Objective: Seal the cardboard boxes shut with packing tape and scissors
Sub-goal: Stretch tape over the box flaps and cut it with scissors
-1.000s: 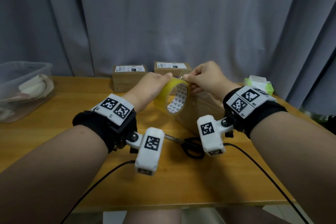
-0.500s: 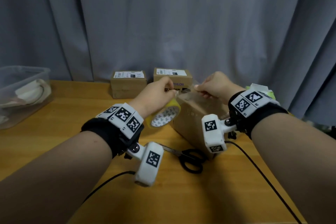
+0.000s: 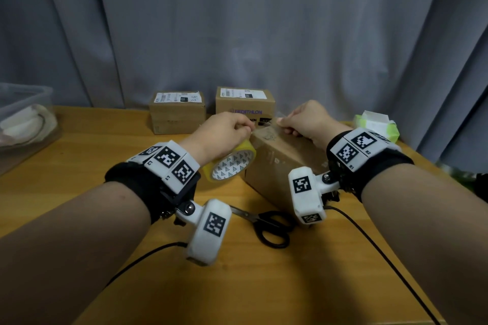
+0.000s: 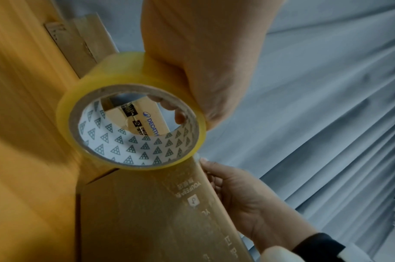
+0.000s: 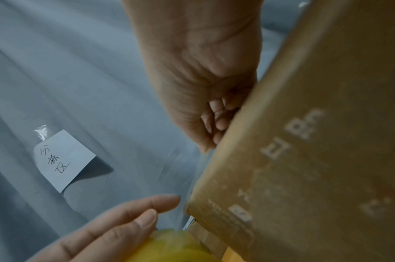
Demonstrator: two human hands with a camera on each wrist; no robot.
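Note:
My left hand [image 3: 227,130] grips a yellowish roll of packing tape [image 3: 232,163] from above, with fingers through its core [image 4: 178,115], at the far left corner of a brown cardboard box [image 3: 280,166]. My right hand [image 3: 303,121] pinches the free end of the clear tape strip [image 5: 192,177] over the box's far edge. In the right wrist view its curled fingers [image 5: 216,117] lie against the box top [image 5: 315,141]. Black-handled scissors [image 3: 266,224] lie on the table in front of the box, held by neither hand.
Two smaller labelled boxes [image 3: 177,112] [image 3: 244,103] stand at the back against a grey curtain. At the far left is a clear plastic bin [image 3: 23,119], at the far right a green-and-white packet [image 3: 377,124]. The wrist cameras' cables [image 3: 369,240] trail over the wooden table [image 3: 92,153].
Both hands have come down from mid-air to the box top. The roll has tipped flatter, and the hands have drawn apart with a short length of tape between them.

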